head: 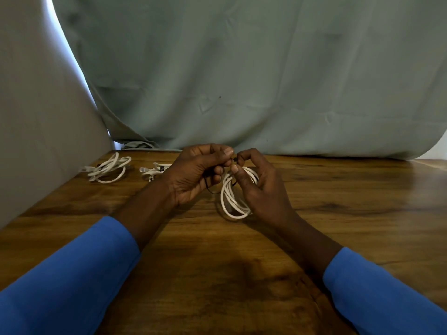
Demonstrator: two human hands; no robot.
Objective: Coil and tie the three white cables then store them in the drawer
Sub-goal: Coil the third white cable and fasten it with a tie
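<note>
A coiled white cable (pixel 232 201) hangs upright over the middle of the wooden table (pixel 338 204), held in my right hand (pixel 256 187). A thin black tie (pixel 210 187) runs from the coil's top to my left hand (pixel 196 175), which pinches it. The fingertips of both hands meet at the tie's end above the coil. A second white cable (pixel 108 169) lies coiled at the far left of the table. A third white cable (pixel 154 169), with a black band around it, lies beside it, partly hidden behind my left hand. No drawer is in view.
A grey-green cloth (pixel 242 81) hangs behind the table's far edge. A pale wall (pixel 36 129) bounds the table on the left. My blue sleeves (pixel 72 274) rest over the near part of the table.
</note>
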